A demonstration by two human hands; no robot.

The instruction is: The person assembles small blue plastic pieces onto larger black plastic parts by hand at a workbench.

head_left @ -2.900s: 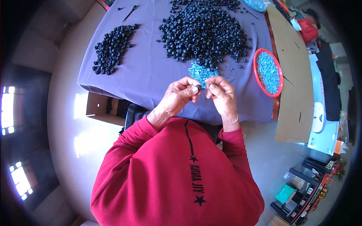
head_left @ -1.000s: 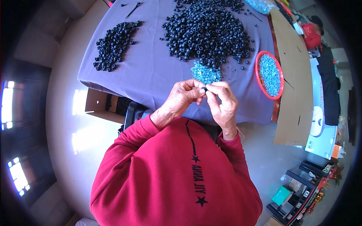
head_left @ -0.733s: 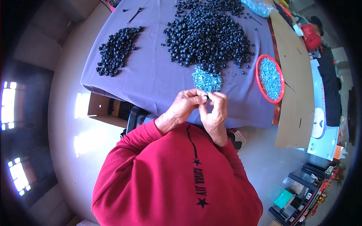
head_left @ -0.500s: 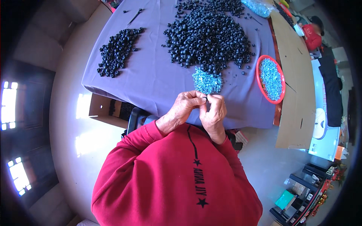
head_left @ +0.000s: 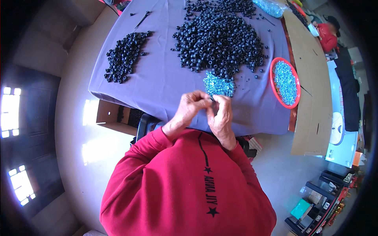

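My left hand [head_left: 193, 108] and my right hand [head_left: 221, 118] meet at the table's near edge, with thumbs and fingers pinched together. Between their fingertips is a small black piece [head_left: 211, 99], mostly covered by the fingers; it resembles the round, hollow black pieces in the heaps. Just beyond my hands lies a small pile of shiny light-blue pieces [head_left: 219, 85], each too tiny to make out. It touches the near side of a large heap of black hollow pieces [head_left: 220, 41].
A smaller group of black pieces [head_left: 125, 57] lies at left on the purple cloth [head_left: 161, 74]. To the right stands a red-rimmed bowl [head_left: 271, 80] of light-blue pieces, beside a cardboard sheet [head_left: 313, 94]. A person in red [head_left: 327, 37] is at the far right.
My hands have shifted slightly left and the fingers have changed position around the small black piece. The whole view has moved a little. The piles look the same.
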